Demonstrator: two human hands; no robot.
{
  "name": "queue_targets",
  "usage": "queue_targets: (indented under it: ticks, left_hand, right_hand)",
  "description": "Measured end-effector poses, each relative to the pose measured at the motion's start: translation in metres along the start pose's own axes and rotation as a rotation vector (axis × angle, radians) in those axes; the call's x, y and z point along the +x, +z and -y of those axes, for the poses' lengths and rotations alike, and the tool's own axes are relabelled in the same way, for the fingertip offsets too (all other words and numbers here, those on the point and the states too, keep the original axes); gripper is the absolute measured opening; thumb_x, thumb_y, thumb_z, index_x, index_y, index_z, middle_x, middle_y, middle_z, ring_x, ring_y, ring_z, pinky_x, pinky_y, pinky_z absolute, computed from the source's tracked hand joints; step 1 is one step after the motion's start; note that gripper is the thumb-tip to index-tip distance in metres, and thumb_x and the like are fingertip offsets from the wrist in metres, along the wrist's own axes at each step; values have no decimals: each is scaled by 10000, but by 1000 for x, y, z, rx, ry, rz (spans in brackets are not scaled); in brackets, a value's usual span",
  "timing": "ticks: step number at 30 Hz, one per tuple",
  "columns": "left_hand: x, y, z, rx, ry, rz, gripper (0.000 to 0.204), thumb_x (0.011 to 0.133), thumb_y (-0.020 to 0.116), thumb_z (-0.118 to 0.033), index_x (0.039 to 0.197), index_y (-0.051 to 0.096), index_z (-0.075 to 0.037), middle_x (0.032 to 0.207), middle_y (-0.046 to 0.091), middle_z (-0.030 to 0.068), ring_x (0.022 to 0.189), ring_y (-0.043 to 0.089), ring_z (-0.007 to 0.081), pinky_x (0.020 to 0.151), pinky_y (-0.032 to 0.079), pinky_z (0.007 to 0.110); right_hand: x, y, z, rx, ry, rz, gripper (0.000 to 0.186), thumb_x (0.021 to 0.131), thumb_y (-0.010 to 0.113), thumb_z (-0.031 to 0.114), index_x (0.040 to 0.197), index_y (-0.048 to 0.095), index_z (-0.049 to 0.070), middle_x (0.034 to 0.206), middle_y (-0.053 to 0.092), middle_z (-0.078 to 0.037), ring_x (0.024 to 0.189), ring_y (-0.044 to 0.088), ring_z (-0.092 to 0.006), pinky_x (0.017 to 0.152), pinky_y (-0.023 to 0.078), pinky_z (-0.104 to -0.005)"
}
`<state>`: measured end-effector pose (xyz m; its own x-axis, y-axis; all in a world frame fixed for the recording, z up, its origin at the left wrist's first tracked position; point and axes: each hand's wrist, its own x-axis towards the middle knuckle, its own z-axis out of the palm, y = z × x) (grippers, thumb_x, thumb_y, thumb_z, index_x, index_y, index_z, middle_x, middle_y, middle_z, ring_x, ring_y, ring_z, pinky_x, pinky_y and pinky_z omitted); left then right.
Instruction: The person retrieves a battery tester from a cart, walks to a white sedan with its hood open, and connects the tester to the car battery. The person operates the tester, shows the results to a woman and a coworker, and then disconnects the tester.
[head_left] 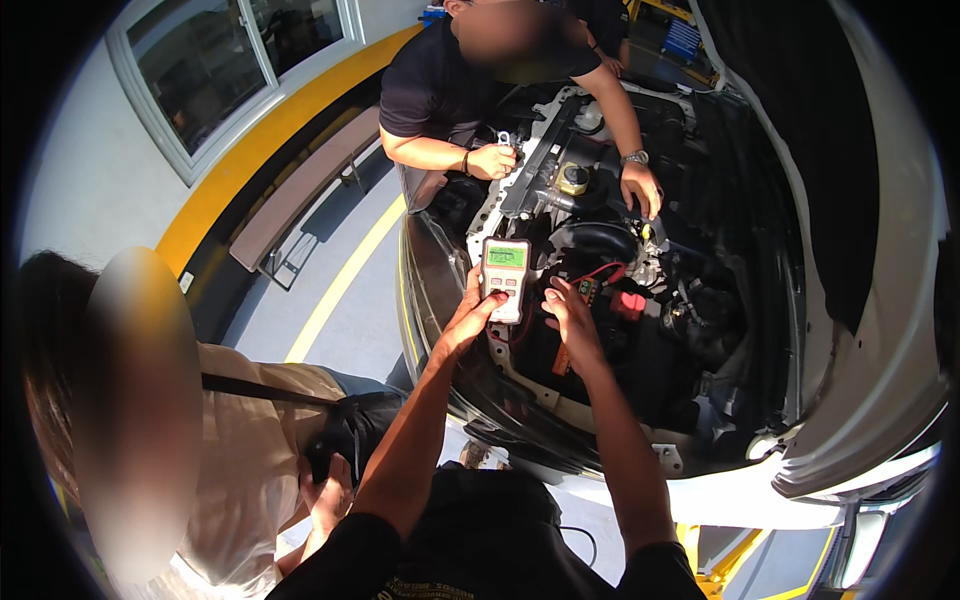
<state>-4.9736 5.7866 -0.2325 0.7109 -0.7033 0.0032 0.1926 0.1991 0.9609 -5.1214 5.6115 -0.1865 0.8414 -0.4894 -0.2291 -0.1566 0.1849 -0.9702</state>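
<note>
My left hand (468,318) is wrapped round a white handheld tester (507,270) with a lit green screen, its thumb on the buttons. The tester is held over the front edge of the car's open engine bay. Just to its right, my right hand (572,318) hovers with fingers partly bent and apart, and I see nothing held in it. Close to that hand are a red cable (604,270), a red cover (629,306) and an orange strip (562,358). Parts below the right hand are hidden by it.
Across the engine bay a person in a dark shirt (425,90) leans in with both hands over the engine. Another person in a light top (250,420) stands at my left. The raised hood (880,290) is at right; a bench (310,180) lines the wall.
</note>
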Motion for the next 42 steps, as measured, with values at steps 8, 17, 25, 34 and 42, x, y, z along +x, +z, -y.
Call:
queue_targets:
  ticks: [8, 17, 25, 34, 42]
  left_hand:
    - [-14, 31, -13, 59, 4, 116, 726, 1026, 526, -159, 1697, 250, -121, 1603, 444, 104, 1498, 404, 228, 1247, 304, 357]
    - [-13, 25, -4, 191, 13, 95, 647, 1084, 527, -165, 1668, 257, -105, 1536, 485, 116, 1426, 467, 214, 1220, 343, 354]
    - [-11, 20, 1, 198, -1, 98, 675, 1053, 532, -187, 1660, 251, -100, 1527, 491, 135, 1434, 477, 233, 1219, 352, 358]
    - [-9, 20, 10, 145, 14, 97, 693, 1023, 497, -115, 1661, 230, -79, 1519, 500, 156, 1420, 486, 232, 1216, 364, 354]
    - [-10, 26, 7, 95, -44, 94, 701, 1014, 503, -107, 1660, 234, -73, 1514, 504, 161, 1418, 487, 238, 1215, 365, 352]
  right_hand:
    - [22, 23, -49, 609, 44, 267, 521, 1072, 638, 221, 1566, 513, 109, 1485, 609, -58, 1382, 554, -198, 1173, 428, -400]
    - [13, 30, -38, 548, -69, 228, 481, 1047, 668, 233, 1482, 530, 79, 1393, 622, -62, 1325, 584, -190, 1126, 458, -388]
    - [13, 32, -39, 560, -84, 230, 389, 1048, 667, 215, 1404, 580, 83, 1320, 649, -45, 1250, 618, -165, 1071, 488, -367]
    - [14, 32, -43, 567, -99, 208, 339, 1041, 650, 172, 1365, 595, 89, 1276, 654, -33, 1215, 618, -152, 1072, 481, -362]
    - [15, 28, -47, 566, -116, 219, 338, 1032, 648, 147, 1360, 599, 85, 1284, 660, -42, 1239, 614, -160, 1094, 472, -366]
